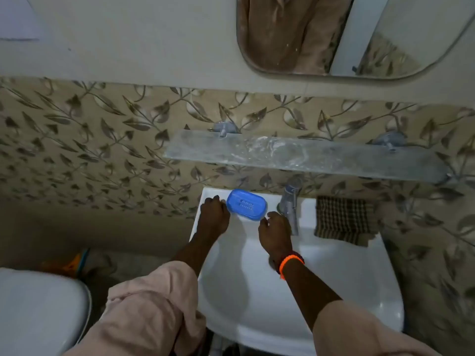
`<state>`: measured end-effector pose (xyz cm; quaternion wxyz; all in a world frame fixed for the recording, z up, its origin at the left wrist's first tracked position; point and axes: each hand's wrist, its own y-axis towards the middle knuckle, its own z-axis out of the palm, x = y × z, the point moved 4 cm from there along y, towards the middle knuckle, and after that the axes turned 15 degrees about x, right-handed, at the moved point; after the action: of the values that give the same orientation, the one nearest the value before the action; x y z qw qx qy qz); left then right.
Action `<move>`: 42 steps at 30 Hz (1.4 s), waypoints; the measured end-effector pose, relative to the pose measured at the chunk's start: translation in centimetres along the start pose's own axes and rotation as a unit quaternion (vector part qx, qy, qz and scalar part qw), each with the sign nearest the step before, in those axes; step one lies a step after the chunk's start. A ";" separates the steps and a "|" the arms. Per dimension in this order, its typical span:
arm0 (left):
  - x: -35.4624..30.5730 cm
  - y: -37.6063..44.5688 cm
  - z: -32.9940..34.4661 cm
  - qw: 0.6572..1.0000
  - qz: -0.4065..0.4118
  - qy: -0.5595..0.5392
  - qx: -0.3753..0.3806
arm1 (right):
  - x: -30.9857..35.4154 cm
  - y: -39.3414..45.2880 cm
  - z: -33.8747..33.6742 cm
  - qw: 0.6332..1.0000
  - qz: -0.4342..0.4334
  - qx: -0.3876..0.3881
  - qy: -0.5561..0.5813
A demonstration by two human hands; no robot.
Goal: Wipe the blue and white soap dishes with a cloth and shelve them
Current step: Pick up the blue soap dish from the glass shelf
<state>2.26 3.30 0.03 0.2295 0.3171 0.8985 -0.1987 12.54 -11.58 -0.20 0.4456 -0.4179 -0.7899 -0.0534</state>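
A blue soap dish (246,207) lies on the back rim of the white sink (334,265), left of the tap. My left hand (213,211) is at the dish's left end, fingers curled round its edge. My right hand (275,231), with an orange band at the wrist, hovers just off the dish's right corner, fingers loosely curled and holding nothing. A brown checked cloth (343,219) lies folded on the sink's right rim. The glass shelf (303,156) on the wall above is bare. No white dish is in view.
A chrome tap (290,204) stands between my right hand and the cloth. A mirror (334,34) hangs above the shelf. A white toilet lid (38,312) is at the lower left, with an orange object (74,263) on the floor beside it.
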 end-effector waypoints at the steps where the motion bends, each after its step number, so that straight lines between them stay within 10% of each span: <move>1: 0.1 0.9 -0.1 1.000 0.013 -0.015 -0.002 | 0.2 0.7 0.1 1.000 0.007 -0.003 0.001; 16: 0.3 4.1 0.5 0.991 -0.029 -0.122 0.055 | -0.8 5.2 1.7 0.954 0.184 0.019 0.237; 42: -0.4 3.3 -1.5 0.972 -0.062 -0.226 0.013 | 1.9 4.3 0.7 0.921 0.157 -0.004 0.357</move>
<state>4.28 6.25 0.77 0.4100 0.2109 0.8383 -0.2910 14.64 -7.37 -0.43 0.6992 -0.4916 -0.5023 -0.1310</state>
